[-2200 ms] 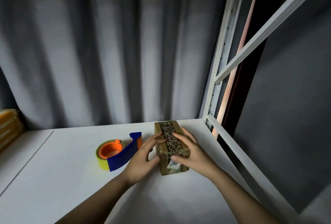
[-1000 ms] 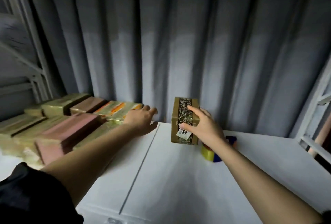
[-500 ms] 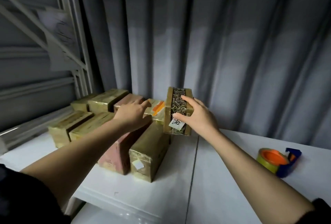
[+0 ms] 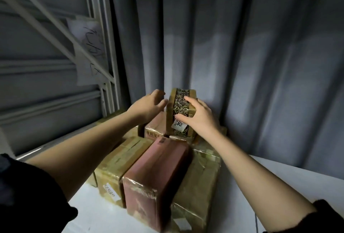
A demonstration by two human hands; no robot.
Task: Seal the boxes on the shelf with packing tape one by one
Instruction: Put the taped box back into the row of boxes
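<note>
A small brown box with a dark patterned tape strip [image 4: 181, 102] sits on top of the boxes at the back of the shelf. My right hand [image 4: 198, 116] grips it from the right, with fingers over its top and thumb on the near face by a white label. My left hand [image 4: 149, 105] hovers just left of the box, fingers relaxed and spread, holding nothing. Below lie several taped boxes: a reddish one [image 4: 158, 173], a tan one [image 4: 121, 162] to its left and another tan one [image 4: 197, 182] to its right. The tape dispenser is out of view.
The white shelf board [image 4: 290, 178] runs to the right of the box pile. A grey curtain [image 4: 242, 55] hangs behind. The shelf's white metal upright and diagonal brace [image 4: 104, 55] stand at the left, with a scribbled paper sheet [image 4: 89, 52] on it.
My right hand has carried the patterned box left, from the bare shelf by the tape dispenser onto the box pile. My left hand reached over to the pile. The dispenser has left the view.
</note>
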